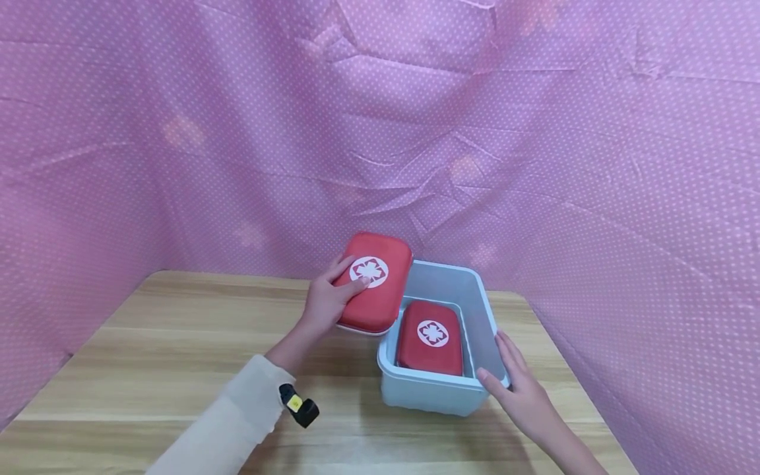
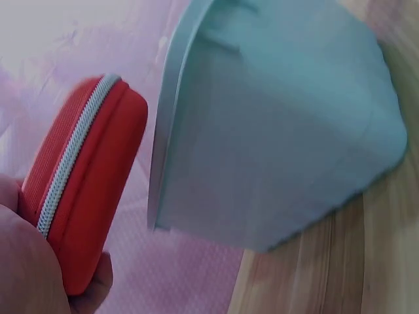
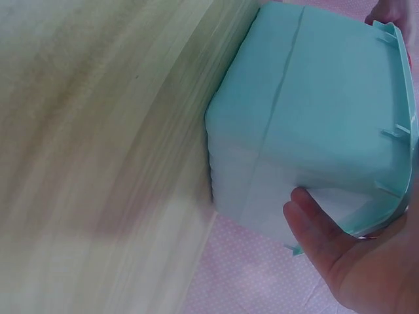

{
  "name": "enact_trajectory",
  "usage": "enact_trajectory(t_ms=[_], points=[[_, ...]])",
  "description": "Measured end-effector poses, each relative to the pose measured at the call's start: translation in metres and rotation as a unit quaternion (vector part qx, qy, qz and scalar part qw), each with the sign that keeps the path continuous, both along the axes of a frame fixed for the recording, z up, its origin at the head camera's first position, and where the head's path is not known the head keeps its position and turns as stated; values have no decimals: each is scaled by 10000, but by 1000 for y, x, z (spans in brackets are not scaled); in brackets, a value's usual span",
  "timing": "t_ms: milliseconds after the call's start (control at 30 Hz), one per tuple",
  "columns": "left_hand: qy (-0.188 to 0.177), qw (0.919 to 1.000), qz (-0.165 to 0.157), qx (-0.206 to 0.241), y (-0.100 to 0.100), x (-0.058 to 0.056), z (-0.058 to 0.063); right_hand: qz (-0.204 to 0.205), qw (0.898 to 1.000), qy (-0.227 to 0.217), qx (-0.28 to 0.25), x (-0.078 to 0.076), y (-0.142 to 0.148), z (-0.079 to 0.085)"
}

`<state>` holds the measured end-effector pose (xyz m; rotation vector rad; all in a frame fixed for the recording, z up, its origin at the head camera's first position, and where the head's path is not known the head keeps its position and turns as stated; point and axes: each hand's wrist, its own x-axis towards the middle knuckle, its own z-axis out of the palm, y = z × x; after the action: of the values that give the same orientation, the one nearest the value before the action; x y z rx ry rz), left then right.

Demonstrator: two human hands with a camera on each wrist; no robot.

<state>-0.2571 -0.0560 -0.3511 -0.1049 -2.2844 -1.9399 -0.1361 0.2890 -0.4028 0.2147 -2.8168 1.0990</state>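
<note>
My left hand (image 1: 326, 300) grips a red zippered first-aid case (image 1: 384, 284) by its left edge, thumb on top near the white emblem. The case is tilted in the air at the left side of a pale blue plastic bin (image 1: 436, 394). In the left wrist view, the case's grey zipper (image 2: 77, 144) shows, with a gap between it and the bin. A second red first-aid case (image 1: 429, 359) lies flat inside the bin, emblem up. At the bin's front right corner, my right hand (image 1: 524, 389) holds the rim; some of its fingers (image 3: 317, 226) lie against the outer wall.
The bin stands on a wood-grain table (image 1: 196, 343), towards its right side. Pink dotted cloth (image 1: 267, 132) hangs behind the table and along both sides. A black strap with a yellow tag (image 1: 295, 402) sits around the left sleeve's cuff.
</note>
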Motion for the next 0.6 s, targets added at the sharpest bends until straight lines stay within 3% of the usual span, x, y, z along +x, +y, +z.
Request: enact_trajectory(t_ms=[333, 600], points=[[-264, 9996, 48, -63, 49, 11, 6, -20, 10000, -14, -7, 0, 0, -1], [-525, 9986, -18, 100, 74, 17, 12, -42, 10000, -55, -8, 1, -1, 0]])
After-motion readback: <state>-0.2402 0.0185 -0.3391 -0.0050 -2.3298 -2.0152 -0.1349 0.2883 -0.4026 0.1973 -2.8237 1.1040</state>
